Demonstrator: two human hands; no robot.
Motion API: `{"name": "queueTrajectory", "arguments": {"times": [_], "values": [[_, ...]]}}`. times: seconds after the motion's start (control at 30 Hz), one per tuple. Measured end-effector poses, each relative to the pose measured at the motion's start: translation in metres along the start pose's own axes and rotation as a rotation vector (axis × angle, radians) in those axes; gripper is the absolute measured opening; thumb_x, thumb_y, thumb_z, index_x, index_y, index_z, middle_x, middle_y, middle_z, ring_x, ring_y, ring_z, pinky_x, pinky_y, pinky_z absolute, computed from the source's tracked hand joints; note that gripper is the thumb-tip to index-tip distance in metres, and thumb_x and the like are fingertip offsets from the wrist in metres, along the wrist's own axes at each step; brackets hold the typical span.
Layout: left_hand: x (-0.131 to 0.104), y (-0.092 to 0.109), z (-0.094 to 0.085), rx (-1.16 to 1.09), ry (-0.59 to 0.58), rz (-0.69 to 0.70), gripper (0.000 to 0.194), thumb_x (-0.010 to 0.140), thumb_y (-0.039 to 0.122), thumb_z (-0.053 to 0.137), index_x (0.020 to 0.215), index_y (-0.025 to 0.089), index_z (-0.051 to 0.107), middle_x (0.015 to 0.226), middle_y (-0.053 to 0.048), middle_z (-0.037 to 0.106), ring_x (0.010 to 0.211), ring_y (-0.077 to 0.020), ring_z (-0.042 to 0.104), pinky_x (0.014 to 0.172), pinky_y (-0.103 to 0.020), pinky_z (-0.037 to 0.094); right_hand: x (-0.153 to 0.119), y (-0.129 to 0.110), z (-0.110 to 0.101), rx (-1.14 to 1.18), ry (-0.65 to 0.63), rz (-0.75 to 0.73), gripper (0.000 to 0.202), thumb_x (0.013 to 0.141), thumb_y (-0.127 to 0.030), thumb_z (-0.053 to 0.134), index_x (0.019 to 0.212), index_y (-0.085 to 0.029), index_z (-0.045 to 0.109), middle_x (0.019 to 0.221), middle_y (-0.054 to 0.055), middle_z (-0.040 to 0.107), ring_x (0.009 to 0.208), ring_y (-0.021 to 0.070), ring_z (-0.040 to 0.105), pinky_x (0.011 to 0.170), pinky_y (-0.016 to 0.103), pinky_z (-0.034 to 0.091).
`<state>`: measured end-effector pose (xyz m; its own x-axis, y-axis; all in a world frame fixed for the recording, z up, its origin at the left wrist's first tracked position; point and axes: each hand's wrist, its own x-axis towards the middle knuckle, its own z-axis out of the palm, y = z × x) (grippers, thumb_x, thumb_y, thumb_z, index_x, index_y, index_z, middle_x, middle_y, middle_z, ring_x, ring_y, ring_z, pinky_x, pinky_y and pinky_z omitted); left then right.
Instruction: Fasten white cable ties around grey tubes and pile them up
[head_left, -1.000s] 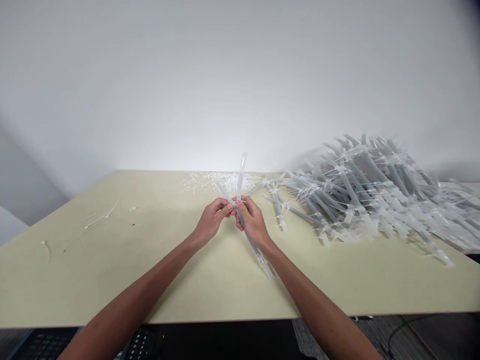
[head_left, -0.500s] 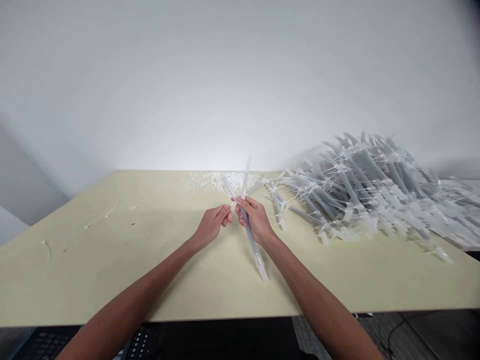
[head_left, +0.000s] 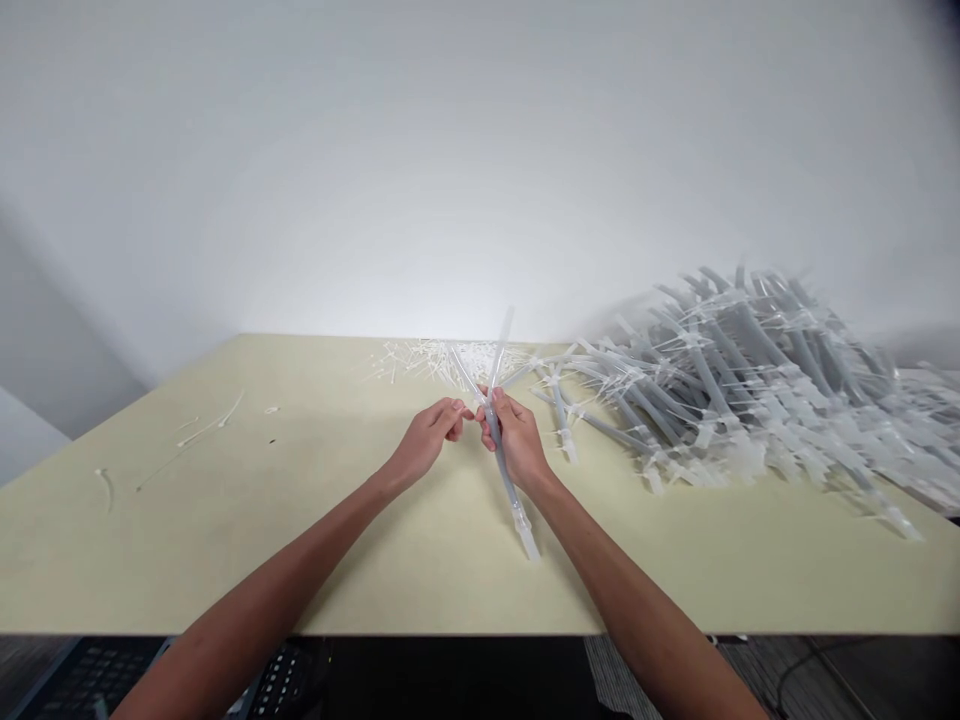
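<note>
A Y-shaped piece of clear and greyish plastic tubing (head_left: pixel 505 475) is held over the table, two arms pointing away and its stem towards me, ending in a whitish connector. My right hand (head_left: pixel 520 440) is closed around it just below the fork. Close by on the left, my left hand (head_left: pixel 426 442) has its thumb and fingers pressed together, with the fingertips near the fork. Whatever thin thing those fingers may pinch is too small to make out.
White cable ties (head_left: pixel 480 362) lie heaped at the table's back edge. A big pile of similar tube assemblies (head_left: pixel 720 370) covers the right side. Several loose cable ties (head_left: pixel 217 424) and bits lie on the left. A wall (head_left: pixel 450 170) stands behind the table (head_left: pixel 247 540).
The tubing has turned slightly, its far arms shifting to the right. My left fingertips have moved a little up and right, closer to the fork. The whole view has shifted slightly.
</note>
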<state>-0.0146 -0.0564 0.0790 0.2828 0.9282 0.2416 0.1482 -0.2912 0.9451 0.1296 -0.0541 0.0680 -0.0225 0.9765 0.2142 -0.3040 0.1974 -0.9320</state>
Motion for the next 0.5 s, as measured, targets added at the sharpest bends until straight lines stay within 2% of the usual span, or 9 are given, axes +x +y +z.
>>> {"name": "queueTrajectory", "arguments": {"times": [0.1,0.23,0.4,0.5], "values": [[0.0042,-0.0008,-0.001,-0.104,-0.027,0.002,0.032,0.082,0.048,0.044,0.084,0.018,0.056,0.08,-0.003,0.055,0.073,-0.014,0.051,0.07,-0.028,0.039,-0.0014,0.0005,0.003,0.006,-0.03,0.016,0.042,0.08,-0.051,0.049,0.099,-0.016,0.061,0.06,-0.001,0.049,0.042,0.007,0.037,0.04,0.023,0.031],[0.0059,-0.0003,0.0025,-0.138,-0.034,0.063,0.028,0.082,0.043,0.047,0.075,0.017,0.05,0.072,-0.001,0.052,0.071,-0.0124,0.051,0.071,-0.027,0.039,-0.0037,0.0012,0.0074,-0.031,-0.058,0.004,0.042,0.079,-0.048,0.051,0.104,-0.016,0.061,0.057,-0.003,0.047,0.042,0.0063,0.037,0.04,0.022,0.031],[0.0033,0.0007,0.0042,-0.158,-0.009,0.114,0.025,0.084,0.04,0.046,0.075,0.016,0.047,0.07,0.0,0.052,0.068,-0.012,0.052,0.072,-0.028,0.04,-0.0055,-0.0017,0.0099,0.012,-0.085,0.027,0.037,0.078,-0.045,0.054,0.098,-0.016,0.063,0.063,-0.001,0.05,0.047,0.0063,0.039,0.038,0.02,0.029],[0.0027,0.0001,0.005,-0.162,-0.015,0.121,0.024,0.085,0.038,0.045,0.077,0.016,0.048,0.07,0.0,0.053,0.067,-0.0122,0.053,0.071,-0.028,0.04,-0.0059,-0.0032,0.0106,0.059,-0.09,0.052,0.033,0.077,-0.045,0.055,0.087,-0.015,0.063,0.064,0.001,0.052,0.048,0.0066,0.04,0.038,0.02,0.028]]}}
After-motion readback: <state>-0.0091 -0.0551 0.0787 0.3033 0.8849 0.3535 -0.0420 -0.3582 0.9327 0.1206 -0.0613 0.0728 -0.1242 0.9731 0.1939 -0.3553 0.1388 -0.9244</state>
